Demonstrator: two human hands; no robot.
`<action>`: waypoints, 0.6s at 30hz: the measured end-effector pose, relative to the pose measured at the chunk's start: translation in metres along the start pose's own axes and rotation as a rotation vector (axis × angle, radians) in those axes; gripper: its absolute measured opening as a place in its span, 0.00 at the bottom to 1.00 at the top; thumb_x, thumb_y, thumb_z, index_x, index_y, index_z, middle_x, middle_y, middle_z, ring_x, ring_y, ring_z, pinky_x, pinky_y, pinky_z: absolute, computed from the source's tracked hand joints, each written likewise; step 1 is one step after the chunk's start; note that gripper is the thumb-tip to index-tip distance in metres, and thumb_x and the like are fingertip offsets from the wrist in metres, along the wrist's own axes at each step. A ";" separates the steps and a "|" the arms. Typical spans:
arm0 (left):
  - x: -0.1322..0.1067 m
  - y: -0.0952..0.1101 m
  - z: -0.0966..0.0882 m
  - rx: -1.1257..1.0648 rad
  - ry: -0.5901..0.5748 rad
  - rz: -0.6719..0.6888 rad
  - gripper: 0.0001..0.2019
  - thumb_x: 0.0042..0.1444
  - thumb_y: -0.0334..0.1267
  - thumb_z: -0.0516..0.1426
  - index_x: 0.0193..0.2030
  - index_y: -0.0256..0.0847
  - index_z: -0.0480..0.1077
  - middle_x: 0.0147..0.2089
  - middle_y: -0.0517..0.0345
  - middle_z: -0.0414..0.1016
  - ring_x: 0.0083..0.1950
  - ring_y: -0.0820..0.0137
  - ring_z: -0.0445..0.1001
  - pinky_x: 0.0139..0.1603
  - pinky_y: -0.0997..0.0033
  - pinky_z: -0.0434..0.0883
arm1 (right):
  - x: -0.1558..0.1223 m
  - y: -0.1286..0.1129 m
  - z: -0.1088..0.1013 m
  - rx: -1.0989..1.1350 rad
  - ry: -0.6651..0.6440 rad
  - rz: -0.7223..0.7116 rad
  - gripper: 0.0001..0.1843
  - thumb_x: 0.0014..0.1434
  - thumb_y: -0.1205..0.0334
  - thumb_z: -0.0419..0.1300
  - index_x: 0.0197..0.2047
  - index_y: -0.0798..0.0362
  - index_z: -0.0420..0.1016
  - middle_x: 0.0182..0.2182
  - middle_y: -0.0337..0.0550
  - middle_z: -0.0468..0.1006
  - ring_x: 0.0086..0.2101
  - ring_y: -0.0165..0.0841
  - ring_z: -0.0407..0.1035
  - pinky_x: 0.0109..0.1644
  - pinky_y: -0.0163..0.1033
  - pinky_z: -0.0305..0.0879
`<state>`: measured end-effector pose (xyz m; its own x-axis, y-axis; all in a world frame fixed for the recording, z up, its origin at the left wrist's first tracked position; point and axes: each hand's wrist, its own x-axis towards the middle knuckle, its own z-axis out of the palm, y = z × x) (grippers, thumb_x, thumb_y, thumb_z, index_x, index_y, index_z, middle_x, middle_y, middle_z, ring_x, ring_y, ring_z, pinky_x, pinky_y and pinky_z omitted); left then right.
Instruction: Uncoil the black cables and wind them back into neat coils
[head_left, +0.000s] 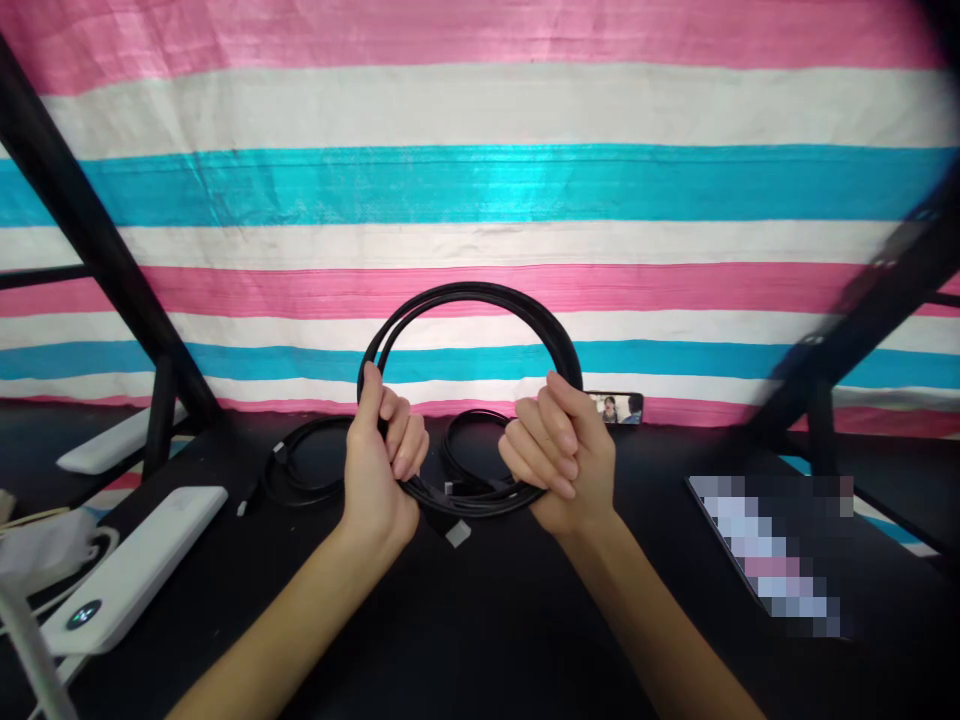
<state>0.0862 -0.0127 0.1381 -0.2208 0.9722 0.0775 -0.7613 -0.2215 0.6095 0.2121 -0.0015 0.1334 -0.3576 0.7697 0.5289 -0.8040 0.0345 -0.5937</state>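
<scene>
A coiled black cable (472, 291) is held up in a ring between my two hands. My left hand (382, 455) is wrapped round the coil's left side, thumb pointing up. On the opposite side my right hand (562, 450) grips it with curled fingers. A pale rectangular connector (458, 533) hangs below the ring, between the hands. Behind my left hand a second coiled black cable (300, 490) lies on the black table (480, 640). Another small black coil (469, 425) shows through the ring, partly hidden by it.
At left lie a white power bank (142, 565) with a lit display, a white slab (120, 440) and white cords. A phone (619, 408) leans by the striped sheet (480, 190). A blurred-out flat device (772, 560) lies at right. Black frame legs (112, 240) slant on both sides.
</scene>
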 end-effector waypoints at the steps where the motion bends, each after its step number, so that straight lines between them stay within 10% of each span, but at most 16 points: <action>1: -0.001 0.000 0.000 -0.003 0.004 -0.001 0.22 0.61 0.46 0.50 0.19 0.39 0.53 0.11 0.71 0.45 0.10 0.84 0.42 0.09 0.78 0.42 | 0.000 0.000 -0.001 0.032 -0.032 0.002 0.29 0.61 0.64 0.58 0.13 0.55 0.50 0.08 0.27 0.48 0.08 0.18 0.38 0.11 0.24 0.41; 12: -0.005 -0.018 -0.006 0.045 -0.007 -0.090 0.23 0.58 0.52 0.52 0.20 0.40 0.51 0.12 0.71 0.43 0.11 0.82 0.41 0.09 0.80 0.41 | -0.004 0.006 -0.005 0.383 -0.473 0.116 0.27 0.69 0.64 0.50 0.16 0.55 0.55 0.08 0.26 0.54 0.05 0.16 0.38 0.08 0.17 0.46; 18: 0.000 -0.005 -0.001 0.166 -0.069 0.029 0.20 0.60 0.48 0.51 0.21 0.40 0.53 0.13 0.71 0.44 0.10 0.82 0.43 0.09 0.79 0.42 | -0.007 -0.012 0.006 -0.001 -0.338 0.263 0.28 0.66 0.55 0.53 0.15 0.54 0.59 0.06 0.28 0.50 0.08 0.19 0.38 0.12 0.21 0.42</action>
<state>0.0896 -0.0118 0.1339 -0.1947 0.9698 0.1470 -0.6428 -0.2394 0.7276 0.2210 -0.0113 0.1403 -0.6864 0.4997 0.5284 -0.6640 -0.1343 -0.7355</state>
